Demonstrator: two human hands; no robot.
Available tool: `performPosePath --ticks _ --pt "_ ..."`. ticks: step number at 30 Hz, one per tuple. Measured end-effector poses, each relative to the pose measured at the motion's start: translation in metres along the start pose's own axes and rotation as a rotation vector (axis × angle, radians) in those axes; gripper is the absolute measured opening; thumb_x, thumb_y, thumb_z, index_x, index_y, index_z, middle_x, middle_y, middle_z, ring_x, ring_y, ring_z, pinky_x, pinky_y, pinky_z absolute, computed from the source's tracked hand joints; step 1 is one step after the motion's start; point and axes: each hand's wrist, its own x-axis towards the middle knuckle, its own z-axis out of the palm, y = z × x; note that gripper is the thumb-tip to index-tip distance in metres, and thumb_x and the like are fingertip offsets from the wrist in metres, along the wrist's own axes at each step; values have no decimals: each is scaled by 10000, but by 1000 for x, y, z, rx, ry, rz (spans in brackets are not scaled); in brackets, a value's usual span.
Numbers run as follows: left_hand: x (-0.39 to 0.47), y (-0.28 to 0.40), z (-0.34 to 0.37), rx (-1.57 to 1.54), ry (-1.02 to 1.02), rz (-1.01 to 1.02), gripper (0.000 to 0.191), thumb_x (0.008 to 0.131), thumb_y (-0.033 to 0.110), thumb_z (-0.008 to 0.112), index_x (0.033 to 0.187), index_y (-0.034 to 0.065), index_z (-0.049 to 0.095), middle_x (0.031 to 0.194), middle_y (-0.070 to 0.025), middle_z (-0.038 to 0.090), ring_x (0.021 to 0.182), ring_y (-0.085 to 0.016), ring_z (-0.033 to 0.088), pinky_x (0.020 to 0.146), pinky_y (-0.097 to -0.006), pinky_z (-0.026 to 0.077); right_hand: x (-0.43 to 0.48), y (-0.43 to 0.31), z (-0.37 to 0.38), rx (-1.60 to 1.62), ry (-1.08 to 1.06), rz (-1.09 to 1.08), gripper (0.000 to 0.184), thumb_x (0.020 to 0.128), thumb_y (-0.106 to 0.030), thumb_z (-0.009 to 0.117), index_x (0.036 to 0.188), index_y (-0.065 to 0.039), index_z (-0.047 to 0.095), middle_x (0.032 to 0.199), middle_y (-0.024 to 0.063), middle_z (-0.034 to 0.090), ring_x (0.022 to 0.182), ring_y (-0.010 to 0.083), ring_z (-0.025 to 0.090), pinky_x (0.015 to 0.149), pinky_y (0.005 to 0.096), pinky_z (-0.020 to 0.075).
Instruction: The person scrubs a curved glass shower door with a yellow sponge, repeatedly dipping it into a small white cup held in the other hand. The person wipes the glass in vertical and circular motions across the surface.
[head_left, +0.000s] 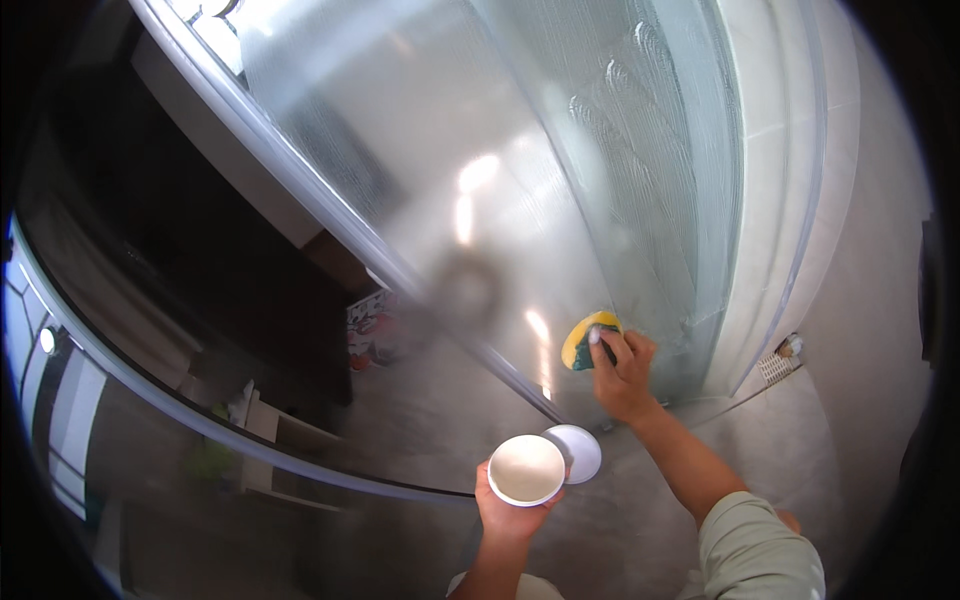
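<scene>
My left hand (514, 514) holds a white round tub (526, 470) by its sides, its mouth facing up with a pale surface inside. A white round lid (577, 454) is beside the tub, partly behind it. To the right and above, my right hand (624, 375) grips a yellow and dark green sponge (583, 341) between thumb and fingers, close to a glass shower panel (540, 247). Whether the sponge touches the glass is hard to tell. Wavy white streaks (622, 150) cover the upper right part of the glass.
A metal frame bar (300, 187) crosses diagonally at the left of the glass. A curved rail (262, 450) runs along the lower left, with pale shelving (262, 420) behind it. A floor drain grate (777, 367) lies at the right, near a pale wall (780, 150).
</scene>
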Motion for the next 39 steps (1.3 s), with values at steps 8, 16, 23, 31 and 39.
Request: performPosePath --ticks 8,16,23,31,39 --pt "21 2 -22 -129 296 103 439 835 419 392 1010 78 605 959 -140 622 815 -374 607 546 -394 480 214 -44 -12 -20 249 -135 342 731 -45 621 1073 -42 624 1174 34 532 937 235 488 737 373 362" --pt "8 6 0 -52 214 83 404 833 442 394 966 132 615 926 -59 624 839 -317 601 555 -404 445 43 -8 -1 334 -56 -23 107 803 37 630 901 -3 620 761 108 628 555 252 546 465 369 426" --pt "12 6 -31 -68 221 109 473 849 498 370 998 112 601 948 -112 617 764 -391 584 480 -384 399 187 -43 -2 214 89 -129 428 695 -85 605 1123 -66 622 1229 71 529 983 291 474 830 392 352" --pt "5 7 -3 -59 205 137 383 853 437 435 976 120 611 903 -75 632 792 -330 612 521 -414 467 28 -5 9 239 -110 -96 291 624 36 693 905 -43 688 1094 54 551 885 264 507 719 353 410" --pt "14 6 -7 -98 334 130 364 871 395 409 923 94 606 848 -120 621 710 -375 609 461 -386 427 210 -60 7 208 270 -252 368 648 -73 720 1004 -29 640 1142 41 520 900 254 494 680 355 366"
